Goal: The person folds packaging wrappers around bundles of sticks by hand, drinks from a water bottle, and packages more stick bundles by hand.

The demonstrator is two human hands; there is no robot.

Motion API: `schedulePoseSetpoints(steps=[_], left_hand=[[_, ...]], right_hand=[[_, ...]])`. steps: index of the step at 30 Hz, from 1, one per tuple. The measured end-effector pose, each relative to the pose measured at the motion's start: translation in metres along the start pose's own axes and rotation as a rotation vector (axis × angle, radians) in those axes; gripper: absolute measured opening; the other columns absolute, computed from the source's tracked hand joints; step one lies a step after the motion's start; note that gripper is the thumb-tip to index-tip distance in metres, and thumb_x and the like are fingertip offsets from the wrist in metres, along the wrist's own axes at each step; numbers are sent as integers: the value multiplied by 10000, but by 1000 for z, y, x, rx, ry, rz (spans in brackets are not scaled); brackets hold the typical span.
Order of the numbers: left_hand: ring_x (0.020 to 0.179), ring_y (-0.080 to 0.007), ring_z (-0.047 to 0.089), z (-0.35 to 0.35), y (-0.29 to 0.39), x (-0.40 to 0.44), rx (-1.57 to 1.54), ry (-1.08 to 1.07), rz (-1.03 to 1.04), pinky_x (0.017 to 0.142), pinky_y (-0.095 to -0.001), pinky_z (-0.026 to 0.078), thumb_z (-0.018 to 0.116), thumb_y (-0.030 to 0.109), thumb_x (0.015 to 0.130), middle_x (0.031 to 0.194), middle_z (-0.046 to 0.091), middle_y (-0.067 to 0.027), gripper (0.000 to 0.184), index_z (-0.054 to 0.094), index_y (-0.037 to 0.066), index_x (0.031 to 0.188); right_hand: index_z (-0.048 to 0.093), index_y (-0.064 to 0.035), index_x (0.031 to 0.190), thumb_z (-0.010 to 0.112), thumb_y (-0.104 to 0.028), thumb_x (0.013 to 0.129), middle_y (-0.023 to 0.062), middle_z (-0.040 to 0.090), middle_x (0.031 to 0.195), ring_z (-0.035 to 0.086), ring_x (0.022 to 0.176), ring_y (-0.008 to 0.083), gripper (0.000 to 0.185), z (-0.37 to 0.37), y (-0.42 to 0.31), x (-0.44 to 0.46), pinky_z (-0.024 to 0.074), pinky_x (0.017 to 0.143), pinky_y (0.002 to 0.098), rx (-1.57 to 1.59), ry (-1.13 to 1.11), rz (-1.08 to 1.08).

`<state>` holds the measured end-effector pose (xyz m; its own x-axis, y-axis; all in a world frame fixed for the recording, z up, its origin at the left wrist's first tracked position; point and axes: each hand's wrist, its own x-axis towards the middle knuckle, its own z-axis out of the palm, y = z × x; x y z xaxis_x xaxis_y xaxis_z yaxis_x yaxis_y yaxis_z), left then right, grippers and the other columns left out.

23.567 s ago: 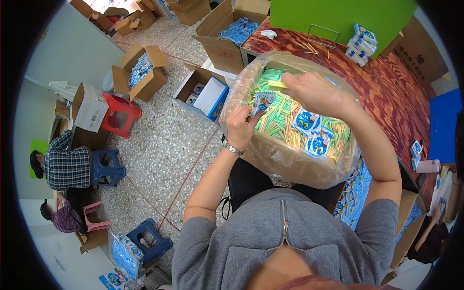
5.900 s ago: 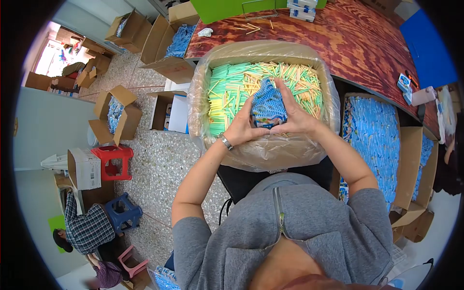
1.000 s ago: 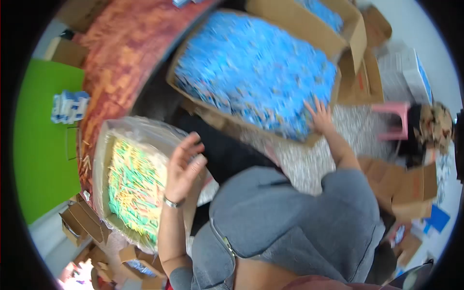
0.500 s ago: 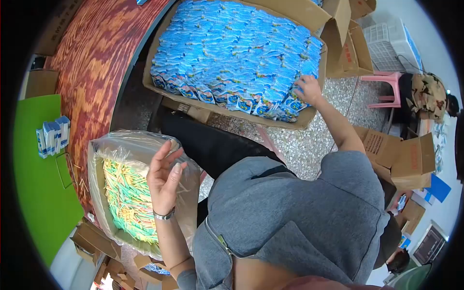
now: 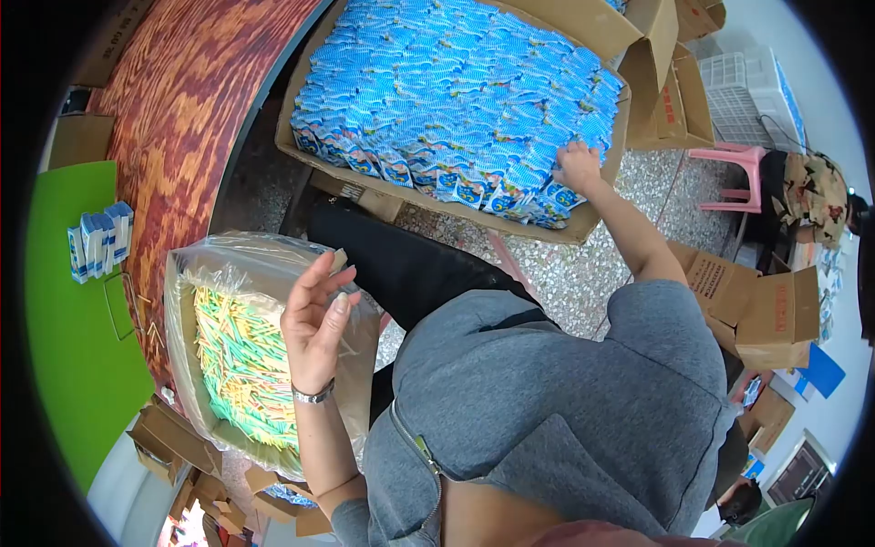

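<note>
Blue packets (image 5: 456,100) in a carton (image 5: 592,27), speckled floor (image 5: 561,278), red-grained table (image 5: 182,118) alongside.

Cannot clearly see fingertips of right hand (image 5: 579,168), down among blue packets (image 5: 447,100); cannot tell if gripping one. Cannot trace packet carton (image 5: 588,27) past top edge. Lose some sticks (image 5: 239,356) behind left hand (image 5: 313,333). Cannot read lettering on flapped box (image 5: 775,310), too small.

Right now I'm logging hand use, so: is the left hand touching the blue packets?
No, the right hand is on the blue packets, while the left hand is raised well apart from them.
</note>
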<state>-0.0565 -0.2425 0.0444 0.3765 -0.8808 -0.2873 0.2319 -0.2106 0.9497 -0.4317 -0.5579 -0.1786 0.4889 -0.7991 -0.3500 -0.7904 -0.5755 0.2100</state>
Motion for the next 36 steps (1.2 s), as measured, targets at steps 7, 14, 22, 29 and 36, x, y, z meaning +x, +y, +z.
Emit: schedulePoseSetpoints(steps=[7, 14, 22, 29, 36], left_hand=[[1178, -255, 564, -3, 1, -3, -19, -2, 9, 898, -347, 528, 614, 50, 913, 1343, 526, -148, 505, 434, -29, 1377], [1170, -228, 563, -1, 5, -3, -56, 23, -64, 913, -340, 520, 635, 35, 892, 1325, 541, -136, 512, 452, -9, 1368], [1154, -170, 563, -24, 7, 7, -28, 71, -49, 933, -312, 490, 646, 32, 890, 1300, 557, -77, 499, 483, 39, 1361], [1143, -178, 579, -42, 9, 16, 2, 195, -74, 937, -312, 493, 645, 43, 897, 1221, 599, -100, 482, 485, 16, 1351], [1121, -220, 597, -44, 23, 13, -128, 252, -66, 907, -367, 534, 647, 90, 907, 1191, 608, -128, 486, 470, -11, 1348]], right_hand=[[663, -155, 857, 666, -275, 728, 84, 624, 976, 580, 1007, 289, 176, 7, 8, 0, 456, 806, 504, 74, 1, 111], [711, -156, 966, 610, -267, 764, 88, 690, 1047, 640, 1042, 276, 251, 4, 34, 1, 481, 793, 541, 128, -297, 313], [687, -132, 1006, 688, -348, 788, 123, 670, 756, 676, 728, 274, 307, -150, -9, 123, 527, 665, 406, 495, 308, -48], [444, -14, 1323, 781, -342, 760, 130, 660, 965, 652, 844, 224, 734, -348, -133, 302, 527, 778, 350, 1211, 788, -280], [321, -12, 1374, 864, -358, 603, 233, 536, 1256, 543, 1153, 371, 1004, -384, -183, 424, 439, 981, 443, 1057, 980, -110]])
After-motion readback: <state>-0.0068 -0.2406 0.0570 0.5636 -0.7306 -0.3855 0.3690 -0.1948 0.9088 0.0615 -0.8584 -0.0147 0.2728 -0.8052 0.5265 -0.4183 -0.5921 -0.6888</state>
